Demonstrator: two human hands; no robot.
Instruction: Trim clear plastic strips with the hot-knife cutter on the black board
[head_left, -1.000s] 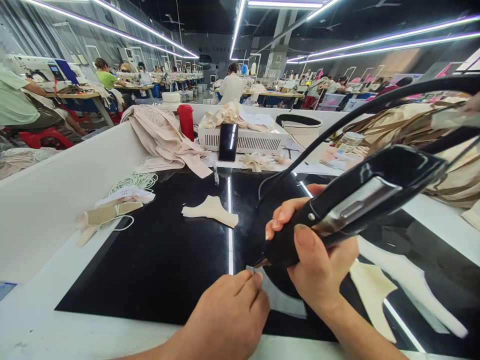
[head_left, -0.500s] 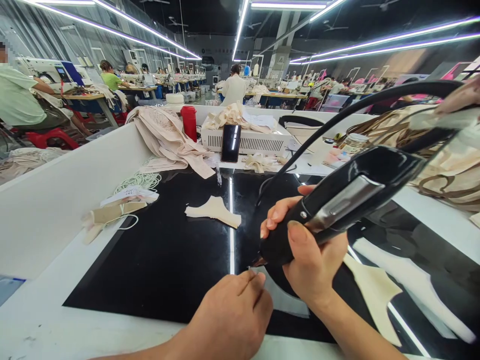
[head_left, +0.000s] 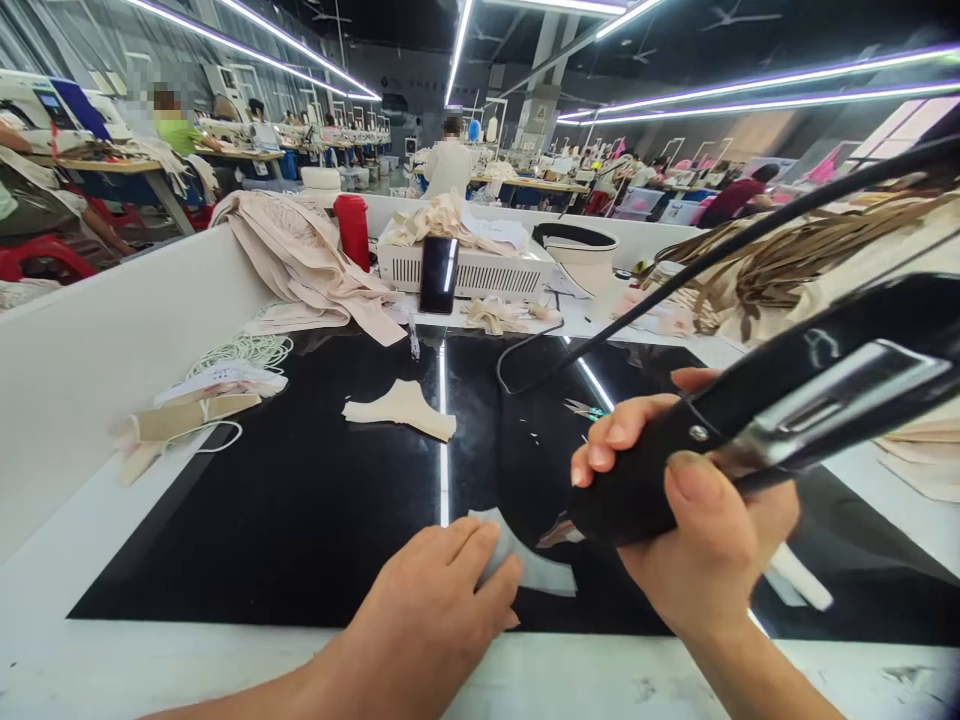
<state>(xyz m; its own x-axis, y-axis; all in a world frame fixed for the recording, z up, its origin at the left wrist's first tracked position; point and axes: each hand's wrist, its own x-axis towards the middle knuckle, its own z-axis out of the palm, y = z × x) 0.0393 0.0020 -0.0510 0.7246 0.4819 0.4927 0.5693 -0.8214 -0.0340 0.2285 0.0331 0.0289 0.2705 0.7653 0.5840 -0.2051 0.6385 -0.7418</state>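
My right hand (head_left: 697, 510) is wrapped round a black handheld tool (head_left: 832, 390) with a silver lever and a cable running from it. The metal tip (head_left: 559, 530) points down left, just above the black mat. My left hand (head_left: 450, 580) lies on a curved grey-white piece (head_left: 540, 565) on the black mat (head_left: 300, 520), its fingers resting over the piece's left end, spread a little. A cream fabric piece (head_left: 401, 408) lies on the mat farther off. Small scissors (head_left: 585, 410) with green handles lie beyond the tool.
At the back stand a phone (head_left: 438, 275), a white vented box (head_left: 480, 272) and a red cup (head_left: 352, 232). Fabric (head_left: 315, 265) and pale cord (head_left: 251, 352) are at the left; brown straps (head_left: 757, 260) at the right. Other people sit at sewing machines beyond.
My right hand and the tool have moved right, away from my left hand. The grey-white piece shows more, and my left fingers have loosened from a pinch. The view has shifted right.
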